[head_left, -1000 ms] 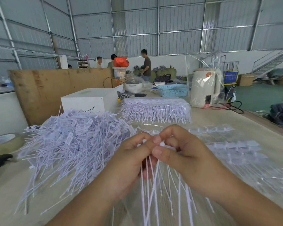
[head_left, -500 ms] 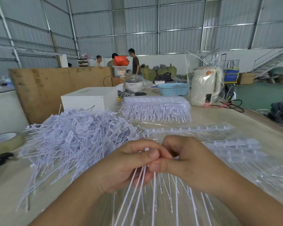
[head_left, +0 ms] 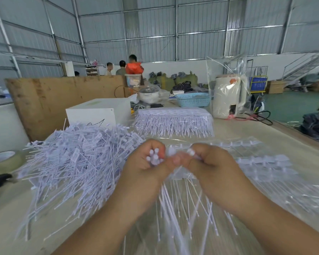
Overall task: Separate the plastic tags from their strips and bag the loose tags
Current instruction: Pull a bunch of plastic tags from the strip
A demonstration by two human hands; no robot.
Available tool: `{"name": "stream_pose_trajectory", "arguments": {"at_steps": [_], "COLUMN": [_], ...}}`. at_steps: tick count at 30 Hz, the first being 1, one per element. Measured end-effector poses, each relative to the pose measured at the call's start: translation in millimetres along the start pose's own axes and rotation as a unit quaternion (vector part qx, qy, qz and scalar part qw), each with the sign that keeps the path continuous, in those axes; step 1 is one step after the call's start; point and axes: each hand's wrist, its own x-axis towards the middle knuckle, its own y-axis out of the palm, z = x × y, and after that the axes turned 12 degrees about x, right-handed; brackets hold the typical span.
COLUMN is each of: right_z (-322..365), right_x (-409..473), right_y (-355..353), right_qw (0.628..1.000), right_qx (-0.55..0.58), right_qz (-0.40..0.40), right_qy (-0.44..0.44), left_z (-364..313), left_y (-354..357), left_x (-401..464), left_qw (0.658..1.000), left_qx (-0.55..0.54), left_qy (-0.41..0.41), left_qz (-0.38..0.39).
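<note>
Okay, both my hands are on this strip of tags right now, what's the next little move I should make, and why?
Probably drop the left hand's bunch of freed tags onto the loose pile beside it. Several tag heads already stick out of that fist, while the right hand holds the strip, its tails hanging down. Emptying the left hand should make the next pull easier.

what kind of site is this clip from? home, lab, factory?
Most likely a warehouse or small packing workshop: corrugated metal walls on a steel frame, a long worktable heaped with loose plastic tags and bagged tag strips, and stacked bundles of goods at the back wall.
</note>
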Motion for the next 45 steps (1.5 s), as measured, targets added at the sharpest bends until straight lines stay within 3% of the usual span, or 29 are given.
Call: {"name": "stream_pose_trajectory", "arguments": {"at_steps": [2, 3, 9, 15, 18, 21, 25, 33, 38, 40, 43, 45], "right_z": [2.1, 3.2, -5.5, -14.1, -13.2, -7.9, -1.0, -1.3, -0.7, -2.3, -9.5, -13.6], "right_x": [3.4, 4.4, -3.0, -2.4, -3.0, -1.8, -2.7, -0.7, 5.3, 4.0, -1.5, -2.5], "right_y": [-4.8, -7.9, 0.4, -4.7, -1.6, -6.3, -15.7, 14.5, -3.5, -10.0, -6.4, -5.9], "right_qw": [0.997, 0.996, 0.988, 0.979, 0.977, 0.978, 0.972, 0.999, 0.992, 0.996, 0.988, 0.982], "right_qx": [0.038, 0.044, 0.066, 0.055, 0.030, 0.000, -0.033, 0.033, 0.078, 0.081, 0.091, 0.073], "right_qz": [-0.073, -0.077, 0.139, 0.198, 0.212, 0.207, 0.223, -0.021, -0.096, -0.028, 0.126, 0.172], "right_qy": [-0.014, -0.023, -0.005, 0.012, 0.006, 0.009, 0.058, -0.021, -0.015, 0.001, 0.023, 0.008], "left_z": [4.9, 5.7, 5.1, -1.9, -2.4, -0.2, 5.0, 3.4, 6.2, 5.9, 8.7, 9.4], "left_y": [-5.5, -10.4, -12.3, -27.3, -30.0, -33.3, -36.1, -3.0, -19.9, -25.4, -15.8, -15.7], "left_x": [3.5, 5.0, 1.9, -0.3, -0.2, 3.7, 7.3, 2.8, 8.3, 8.7, 2.7, 0.9], "left_qw": [0.997, 0.996, 0.993, 0.954, 0.941, 0.955, 0.981, 0.998, 0.980, 0.990, 0.996, 0.989], "left_qx": [-0.003, -0.020, -0.021, 0.012, 0.009, 0.008, 0.043, -0.008, -0.012, -0.010, -0.007, -0.012], "left_qy": [-0.040, -0.060, -0.051, -0.077, -0.090, -0.080, -0.069, -0.022, -0.084, -0.081, -0.062, -0.068], "left_qz": [-0.069, -0.068, 0.108, 0.290, 0.326, 0.286, 0.177, -0.064, -0.181, -0.113, 0.057, 0.132]}}
